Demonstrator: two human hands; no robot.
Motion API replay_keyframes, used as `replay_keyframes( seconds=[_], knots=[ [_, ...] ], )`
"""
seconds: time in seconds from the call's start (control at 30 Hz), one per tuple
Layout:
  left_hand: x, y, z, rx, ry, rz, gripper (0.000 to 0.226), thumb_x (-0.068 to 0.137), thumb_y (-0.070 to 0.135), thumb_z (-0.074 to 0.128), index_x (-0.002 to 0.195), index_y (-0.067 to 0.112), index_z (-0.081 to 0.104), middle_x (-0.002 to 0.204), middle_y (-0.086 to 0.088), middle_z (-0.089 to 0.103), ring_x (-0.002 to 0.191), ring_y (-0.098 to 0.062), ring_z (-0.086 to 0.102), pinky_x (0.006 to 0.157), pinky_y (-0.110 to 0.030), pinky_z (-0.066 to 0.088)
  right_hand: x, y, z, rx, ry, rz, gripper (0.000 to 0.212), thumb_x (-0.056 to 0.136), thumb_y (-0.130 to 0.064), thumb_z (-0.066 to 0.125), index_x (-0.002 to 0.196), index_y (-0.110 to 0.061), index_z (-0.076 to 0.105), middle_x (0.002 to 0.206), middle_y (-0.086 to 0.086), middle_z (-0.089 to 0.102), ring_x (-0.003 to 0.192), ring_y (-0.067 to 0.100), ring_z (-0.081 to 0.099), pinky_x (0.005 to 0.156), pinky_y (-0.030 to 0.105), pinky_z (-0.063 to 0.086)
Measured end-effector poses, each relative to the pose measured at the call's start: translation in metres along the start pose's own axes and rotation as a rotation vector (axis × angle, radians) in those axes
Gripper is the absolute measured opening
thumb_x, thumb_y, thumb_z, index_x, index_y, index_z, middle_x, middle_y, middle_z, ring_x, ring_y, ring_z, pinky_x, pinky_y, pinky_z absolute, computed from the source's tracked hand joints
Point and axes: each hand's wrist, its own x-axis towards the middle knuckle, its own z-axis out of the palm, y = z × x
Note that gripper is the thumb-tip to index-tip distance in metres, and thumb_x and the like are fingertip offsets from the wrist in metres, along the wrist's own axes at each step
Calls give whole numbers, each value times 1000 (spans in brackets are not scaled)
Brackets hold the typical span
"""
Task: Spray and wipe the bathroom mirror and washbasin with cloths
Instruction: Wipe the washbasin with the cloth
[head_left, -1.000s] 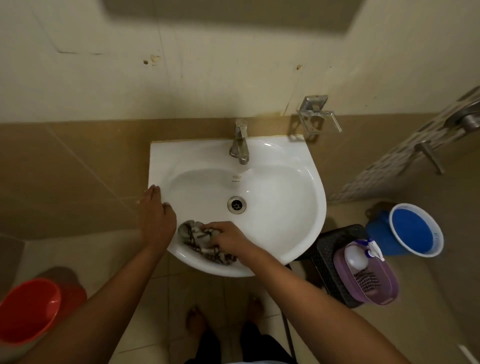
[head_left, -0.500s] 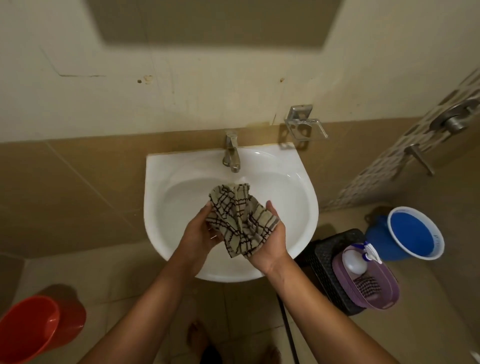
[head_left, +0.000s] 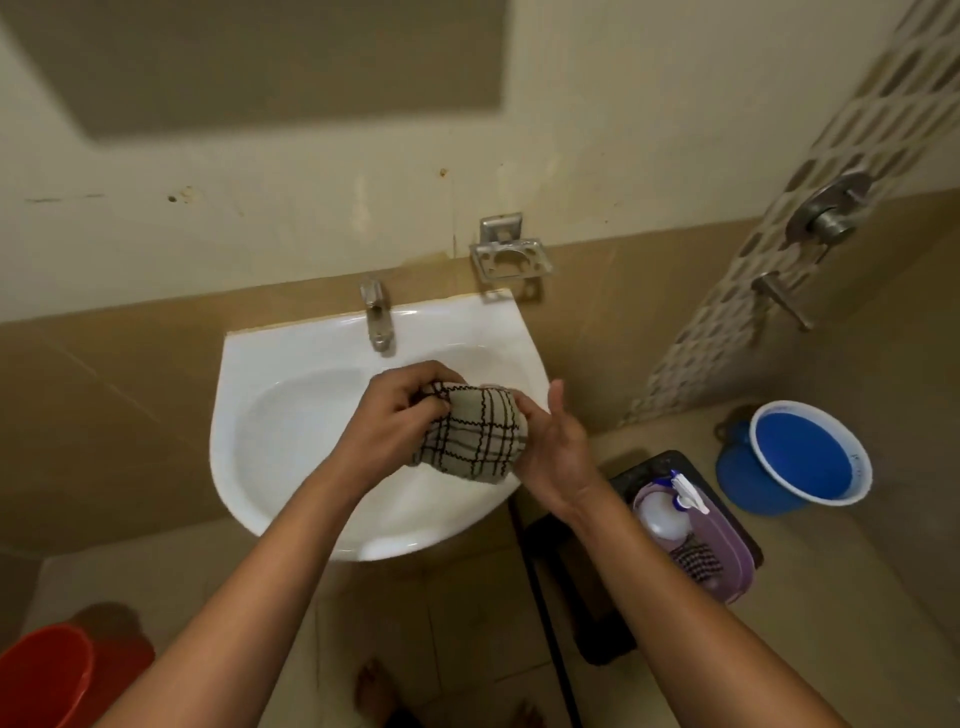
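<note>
A white washbasin (head_left: 291, 426) with a steel tap (head_left: 375, 317) hangs on the tiled wall. Above its bowl I hold a beige cloth with dark checks (head_left: 475, 436), bunched between both hands. My left hand (head_left: 395, 421) grips the cloth's left side with curled fingers. My right hand (head_left: 556, 447) is at the cloth's right side, thumb and fingers mostly straight, fingertips tucked under the fabric. The dark shape at the top left is the mirror's lower part (head_left: 270, 57).
A purple basket (head_left: 727, 551) on a black stool at the right holds a white spray bottle (head_left: 662, 512) and another checked cloth (head_left: 696, 564). A blue bucket (head_left: 800, 462) stands beyond it, a red bucket (head_left: 47, 675) at the bottom left. A steel soap holder (head_left: 511, 257) juts from the wall.
The cloth came up off the basin's front rim into both hands, was spread open, and is now bunched up. My left hand left the rim to grip it. The view tilted upward.
</note>
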Motion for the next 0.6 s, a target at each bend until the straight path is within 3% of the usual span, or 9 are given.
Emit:
replay_keyframes(
  seconds=[0.1,0.17,0.23,0.37,0.43,0.5,0.6],
  knots=[
    [8,18,24,119,-100,80,30,74,9,42,86,20,68,83,6,67,81,-6,61,65,-19,49,-10,-30,-10,-418,-41,-81,51,74,-52,76,111,-17,66,108,7,67,101,21,64,83,39,55],
    [13,27,39,140,-138,118,33,72,5,40,82,21,67,81,6,67,81,-11,61,67,-23,48,-15,-41,-17,-551,-44,-121,35,73,-26,82,100,-12,65,98,4,69,94,19,68,81,39,58],
    [17,32,50,85,-122,130,34,70,-1,39,81,17,67,79,4,66,78,-9,60,67,-20,46,-20,-48,-22,-616,-38,-149,33,70,-12,85,96,-7,64,94,5,69,92,21,69,84,45,60],
    [24,31,68,-129,-51,59,41,79,-18,38,99,7,64,92,-12,67,85,-12,63,71,-22,52,-23,-52,-33,-706,44,-183,26,72,-7,86,89,-5,66,91,13,72,92,30,72,81,50,60],
    [29,20,69,-207,-84,-23,36,85,-7,52,114,11,61,100,-8,70,92,-12,66,76,-21,53,-23,-54,-38,-687,108,-213,25,72,-8,86,86,-2,65,88,16,72,87,31,72,76,48,62],
    [37,9,69,-209,-155,-125,37,81,9,72,116,14,62,100,2,74,95,-9,68,77,-19,52,-22,-59,-45,-600,181,-200,23,73,-4,84,85,-3,65,81,9,72,82,24,73,72,40,62],
    [51,-1,72,-165,-239,-166,30,85,17,74,114,12,67,104,0,76,99,-14,71,80,-25,56,-20,-65,-52,-491,237,-138,21,73,-5,85,85,-9,68,80,1,73,79,19,71,71,36,59]
  ],
)
